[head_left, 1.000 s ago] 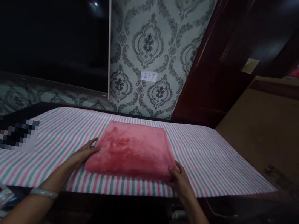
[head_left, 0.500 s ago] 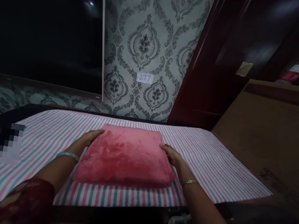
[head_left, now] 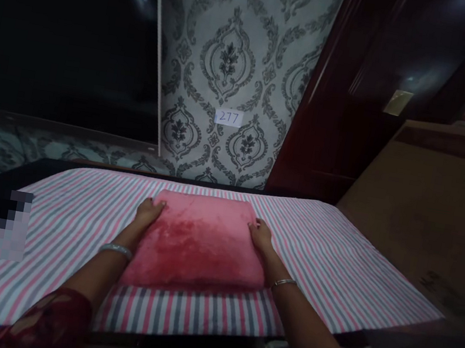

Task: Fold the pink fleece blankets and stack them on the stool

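Striped cloth (head_left: 73, 219) covers the table; folded pink blanket (head_left: 199, 240) lies near its front edge, centred. Left hand (head_left: 148, 214) and right hand (head_left: 260, 235) press flat, fingers extended, against the blanket's far corners.

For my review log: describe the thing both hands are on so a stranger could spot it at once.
Find the pink, grey and white striped cloth spread over the table under the patterned wallpaper. At its middle lies a folded pink plush towel, with the left hand and right hand on its far corners. It is the only plain, fuzzy piece there.
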The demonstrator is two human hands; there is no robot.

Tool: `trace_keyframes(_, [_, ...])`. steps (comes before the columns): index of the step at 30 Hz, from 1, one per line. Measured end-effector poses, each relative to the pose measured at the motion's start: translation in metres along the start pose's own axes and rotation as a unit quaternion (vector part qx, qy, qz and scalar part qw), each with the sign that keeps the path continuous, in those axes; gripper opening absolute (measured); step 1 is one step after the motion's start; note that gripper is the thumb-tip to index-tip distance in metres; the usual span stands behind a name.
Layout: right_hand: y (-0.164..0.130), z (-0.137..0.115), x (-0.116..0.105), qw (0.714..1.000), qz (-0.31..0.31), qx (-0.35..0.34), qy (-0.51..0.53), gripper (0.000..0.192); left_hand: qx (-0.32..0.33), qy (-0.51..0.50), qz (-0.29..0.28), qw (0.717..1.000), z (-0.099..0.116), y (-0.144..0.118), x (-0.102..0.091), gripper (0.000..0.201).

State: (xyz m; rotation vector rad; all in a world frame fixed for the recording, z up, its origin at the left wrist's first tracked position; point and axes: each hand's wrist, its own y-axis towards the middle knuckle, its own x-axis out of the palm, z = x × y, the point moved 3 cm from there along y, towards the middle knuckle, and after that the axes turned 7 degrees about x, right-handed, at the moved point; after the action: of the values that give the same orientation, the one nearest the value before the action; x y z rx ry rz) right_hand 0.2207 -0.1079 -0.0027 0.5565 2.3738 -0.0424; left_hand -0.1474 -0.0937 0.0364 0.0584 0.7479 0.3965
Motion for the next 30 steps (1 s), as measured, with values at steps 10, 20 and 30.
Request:
trace_keyframes(10, [-0.046, -0.065, 0.045, 0.943, -0.042, -0.19, -0.27, 0.058, 0.297, 0.31, -0.113, 0.896, 0.05, -0.054, 0.07, 0.066])
trace_keyframes(20, [-0.053, -0.043, 0.065, 0.942, -0.03, -0.196, -0.269, 0.06, 0.311, 0.314, -0.107, 0.89, 0.03, -0.059, 0.082, 0.067])
trace_keyframes(30, [-0.079, -0.07, 0.028, 0.939, -0.145, -0.157, -0.271, 0.062, 0.267, 0.312, -0.196, 0.89, 0.051, -0.077, 0.042, 0.076])
